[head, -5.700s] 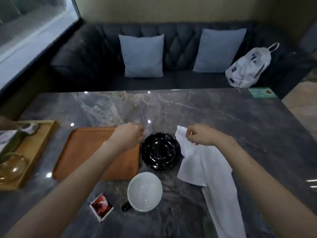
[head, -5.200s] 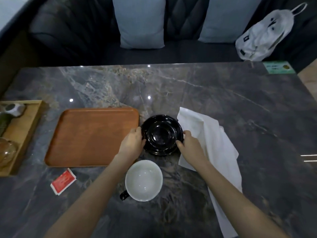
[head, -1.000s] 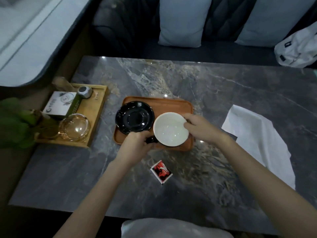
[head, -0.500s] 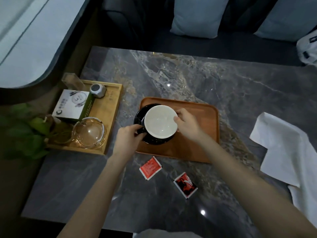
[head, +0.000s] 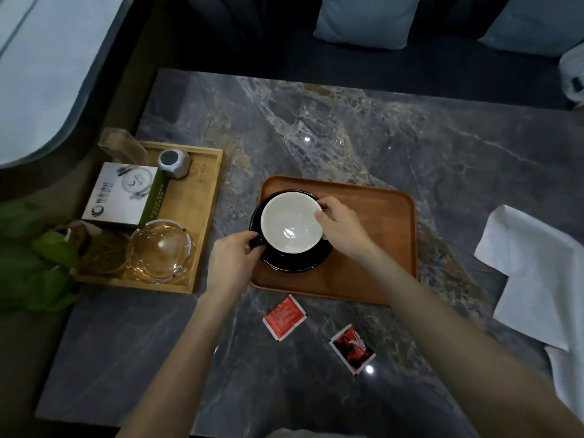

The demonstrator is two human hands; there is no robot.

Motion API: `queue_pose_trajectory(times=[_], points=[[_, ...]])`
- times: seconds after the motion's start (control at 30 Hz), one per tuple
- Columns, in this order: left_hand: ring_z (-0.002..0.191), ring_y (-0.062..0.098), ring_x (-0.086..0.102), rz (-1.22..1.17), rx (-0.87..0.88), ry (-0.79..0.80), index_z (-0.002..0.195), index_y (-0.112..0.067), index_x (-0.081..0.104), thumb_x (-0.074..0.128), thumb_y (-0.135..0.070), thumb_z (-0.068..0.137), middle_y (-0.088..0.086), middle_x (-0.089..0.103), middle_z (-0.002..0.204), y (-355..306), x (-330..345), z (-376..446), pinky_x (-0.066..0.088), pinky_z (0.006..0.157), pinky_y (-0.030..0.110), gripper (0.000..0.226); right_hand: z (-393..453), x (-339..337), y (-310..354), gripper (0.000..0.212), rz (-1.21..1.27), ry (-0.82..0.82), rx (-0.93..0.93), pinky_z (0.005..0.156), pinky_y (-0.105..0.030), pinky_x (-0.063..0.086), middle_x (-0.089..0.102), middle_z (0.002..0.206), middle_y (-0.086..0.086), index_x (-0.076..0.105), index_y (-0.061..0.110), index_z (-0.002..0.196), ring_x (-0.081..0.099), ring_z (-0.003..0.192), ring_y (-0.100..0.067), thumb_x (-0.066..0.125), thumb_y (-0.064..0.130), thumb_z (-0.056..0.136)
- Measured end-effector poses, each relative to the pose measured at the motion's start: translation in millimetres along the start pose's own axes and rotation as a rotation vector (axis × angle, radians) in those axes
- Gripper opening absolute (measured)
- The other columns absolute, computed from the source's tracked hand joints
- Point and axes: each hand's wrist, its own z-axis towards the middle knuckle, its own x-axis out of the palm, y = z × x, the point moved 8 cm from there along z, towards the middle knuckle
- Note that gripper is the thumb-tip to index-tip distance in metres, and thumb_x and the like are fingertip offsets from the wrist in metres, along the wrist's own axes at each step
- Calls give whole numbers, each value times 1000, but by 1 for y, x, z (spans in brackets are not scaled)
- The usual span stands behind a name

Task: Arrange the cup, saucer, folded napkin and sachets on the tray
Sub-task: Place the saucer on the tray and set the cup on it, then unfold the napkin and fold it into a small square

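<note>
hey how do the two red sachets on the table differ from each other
The left sachet is plain red with faint print; the right sachet shows a darker picture inside a white border. The left sachet lies closer to the tray; the right sachet lies nearer the person. Both lie flat on the table, off the tray, untouched.

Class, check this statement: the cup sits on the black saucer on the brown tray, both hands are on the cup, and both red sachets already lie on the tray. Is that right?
Not quite. The head view shows both red sachets lying on the marble table, in front of the brown tray, not on it. The rest holds: the cup sits on the black saucer, with the left hand and right hand on the cup.
</note>
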Motion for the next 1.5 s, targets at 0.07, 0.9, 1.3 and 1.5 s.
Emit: queue_pose_trajectory(times=[0.07,0.9,1.3,1.5], points=[[88,28,65,0,-8,8,106,-11,69,64,-16,83,15,72,97,2,1,0,51,76,37,24,0,1,-1,26,33,-2,0,77,-42,51,57,84,1,54,12,117,55,82,-21,43,19,94],[71,37,61,369,362,-180,79,-3,66,48,-27,74,18,66,76,-177,42,-67,49,57,41,30,-116,-166,-43,24,-488,-142,-265,81,-40,49,68,110,-10,62,13,109,62,99,-29,45,20,93],[124,25,50,330,740,319,125,-9,54,36,-37,75,10,54,134,-293,276,-166,46,95,41,60,-208,-249,-238,47,-524,-443,-29,100,-41,41,56,128,-15,54,8,122,49,120,-33,68,13,78],[144,16,6,466,756,497,146,-12,15,32,-26,97,5,9,157,-294,347,-176,9,116,37,54,-210,-227,-290,62,-637,-292,-50,101,-49,40,52,134,-23,55,3,124,49,125,-38,75,13,66]])
